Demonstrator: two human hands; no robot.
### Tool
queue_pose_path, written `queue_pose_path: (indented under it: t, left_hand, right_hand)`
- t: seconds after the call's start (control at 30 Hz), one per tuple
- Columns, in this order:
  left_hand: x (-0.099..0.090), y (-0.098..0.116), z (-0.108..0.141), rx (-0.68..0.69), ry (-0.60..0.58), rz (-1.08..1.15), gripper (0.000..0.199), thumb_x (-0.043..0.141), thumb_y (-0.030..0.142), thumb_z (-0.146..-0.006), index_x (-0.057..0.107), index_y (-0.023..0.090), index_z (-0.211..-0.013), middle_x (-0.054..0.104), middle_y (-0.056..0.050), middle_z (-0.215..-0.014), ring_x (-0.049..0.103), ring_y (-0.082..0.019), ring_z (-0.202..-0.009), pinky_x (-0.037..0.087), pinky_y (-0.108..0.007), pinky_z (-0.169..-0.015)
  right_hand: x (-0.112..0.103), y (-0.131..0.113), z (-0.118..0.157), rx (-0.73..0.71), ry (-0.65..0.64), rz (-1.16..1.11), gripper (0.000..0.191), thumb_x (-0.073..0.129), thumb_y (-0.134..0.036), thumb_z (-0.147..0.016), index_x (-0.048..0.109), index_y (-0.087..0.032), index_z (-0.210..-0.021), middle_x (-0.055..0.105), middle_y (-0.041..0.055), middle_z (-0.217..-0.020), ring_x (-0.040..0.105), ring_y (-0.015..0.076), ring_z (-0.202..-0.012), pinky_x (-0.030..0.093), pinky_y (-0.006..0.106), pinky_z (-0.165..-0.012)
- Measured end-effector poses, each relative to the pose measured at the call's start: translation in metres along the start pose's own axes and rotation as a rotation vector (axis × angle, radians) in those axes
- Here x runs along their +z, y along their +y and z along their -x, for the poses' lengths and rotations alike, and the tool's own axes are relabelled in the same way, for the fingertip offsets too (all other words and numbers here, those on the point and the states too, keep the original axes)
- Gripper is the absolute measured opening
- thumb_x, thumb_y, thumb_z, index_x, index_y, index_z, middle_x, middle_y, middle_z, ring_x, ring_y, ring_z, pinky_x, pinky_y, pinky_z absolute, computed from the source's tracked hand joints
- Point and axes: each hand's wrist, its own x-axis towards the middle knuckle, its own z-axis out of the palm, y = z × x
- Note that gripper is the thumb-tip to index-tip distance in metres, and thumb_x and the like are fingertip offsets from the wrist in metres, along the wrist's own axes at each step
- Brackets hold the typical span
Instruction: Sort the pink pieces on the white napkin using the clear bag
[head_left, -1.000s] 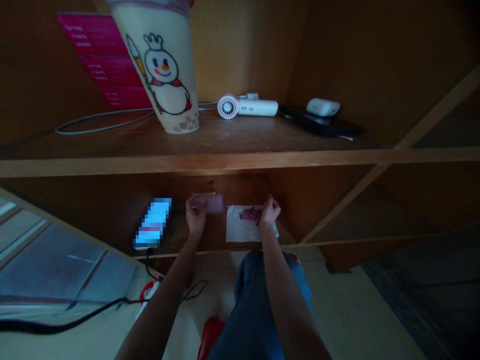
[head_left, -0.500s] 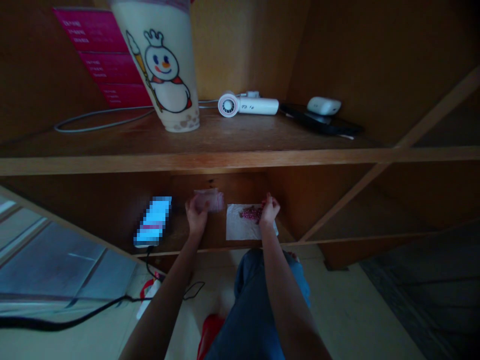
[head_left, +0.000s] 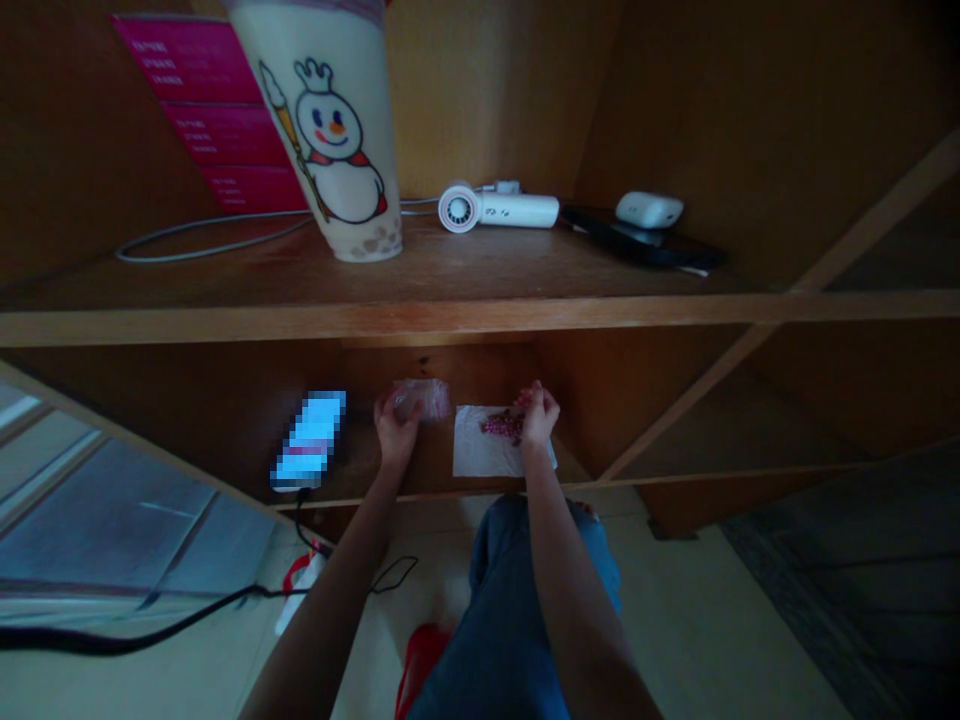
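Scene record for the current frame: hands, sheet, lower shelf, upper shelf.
left_hand: left hand holds a clear plastic bag by its left end
right_hand: right hand, fingertips together on small pink pieces
sheet: white sheet, partly under the right hand, bearing a pink bead-like pile; exact contents too small to tell
lower_shelf_left: lit, pixelated screen
upper_shelf: snowman-print cup, white handheld fan, white case atop a dark flat item
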Motion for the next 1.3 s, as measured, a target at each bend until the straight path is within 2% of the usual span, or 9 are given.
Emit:
queue_pose_path:
  t: [0.17,0.33,0.5,0.63,0.97,1.13,1.3]
  left_hand:
    - [0.001,-0.001,0.0,-0.004,-0.003,0.007,0.034,0.062,0.029,-0.071,0.06,0.019,-0.103,0.052,-0.01,-0.111,0.049,-0.024,-0.107,0.036,-0.042,-0.098]
    - [0.001,-0.002,0.0,-0.012,-0.002,0.035,0.032,0.064,0.027,-0.069,0.062,0.021,-0.1,0.053,-0.008,-0.108,0.05,-0.023,-0.105,0.036,-0.041,-0.098]
    - [0.002,-0.006,-0.001,-0.001,-0.011,0.014,0.034,0.062,0.029,-0.071,0.061,0.019,-0.103,0.052,-0.01,-0.111,0.049,-0.023,-0.106,0.037,-0.041,-0.097]
    - [0.002,-0.006,0.0,0.008,-0.006,0.007,0.034,0.061,0.03,-0.072,0.061,0.017,-0.103,0.053,-0.011,-0.11,0.05,-0.023,-0.106,0.036,-0.04,-0.098]
    - [0.001,-0.001,0.0,-0.029,0.01,0.049,0.031,0.065,0.029,-0.068,0.063,0.021,-0.098,0.053,-0.008,-0.108,0.05,-0.023,-0.106,0.036,-0.042,-0.098]
    - [0.001,-0.001,0.0,-0.021,-0.001,0.019,0.032,0.063,0.029,-0.07,0.062,0.02,-0.1,0.053,-0.01,-0.11,0.049,-0.024,-0.107,0.036,-0.042,-0.098]
    - [0.001,-0.002,0.0,-0.029,0.001,0.03,0.031,0.063,0.03,-0.07,0.062,0.02,-0.1,0.053,-0.009,-0.111,0.049,-0.024,-0.107,0.036,-0.043,-0.098]
  right_hand:
    - [-0.007,-0.006,-0.005,0.106,-0.011,-0.066,0.045,0.048,-0.056,-0.074,0.06,-0.013,-0.071,0.06,0.0029,-0.063,0.057,0.0119,-0.057,0.043,0.024,-0.055]
    - [-0.022,-0.019,-0.009,0.231,0.001,-0.243,0.044,0.039,-0.055,-0.078,0.059,-0.017,-0.08,0.062,0.0032,-0.075,0.059,0.0116,-0.066,0.045,0.024,-0.061]
    - [-0.039,-0.032,-0.012,0.34,0.015,-0.404,0.024,0.044,-0.042,-0.079,0.053,-0.021,-0.077,0.056,-0.003,-0.064,0.052,0.0076,-0.053,0.042,0.021,-0.053]
    - [-0.043,-0.038,-0.009,0.411,0.008,-0.524,0.01,0.047,-0.03,-0.078,0.051,-0.02,-0.076,0.051,-0.0062,-0.057,0.047,0.0058,-0.046,0.038,0.019,-0.046]
    - [-0.047,-0.034,-0.008,0.432,0.011,-0.497,0.011,0.051,-0.026,-0.077,0.046,-0.02,-0.069,0.046,-0.0086,-0.05,0.043,0.0045,-0.039,0.035,0.017,-0.039]
    - [-0.046,-0.036,-0.007,0.508,0.057,-0.597,0.007,0.046,-0.02,-0.078,0.047,-0.019,-0.072,0.047,-0.0085,-0.049,0.043,0.0041,-0.038,0.034,0.016,-0.038]
    - [-0.045,-0.037,-0.006,0.511,0.063,-0.604,0.007,0.046,-0.02,-0.078,0.047,-0.019,-0.072,0.046,-0.0092,-0.049,0.042,0.0035,-0.037,0.033,0.015,-0.037]
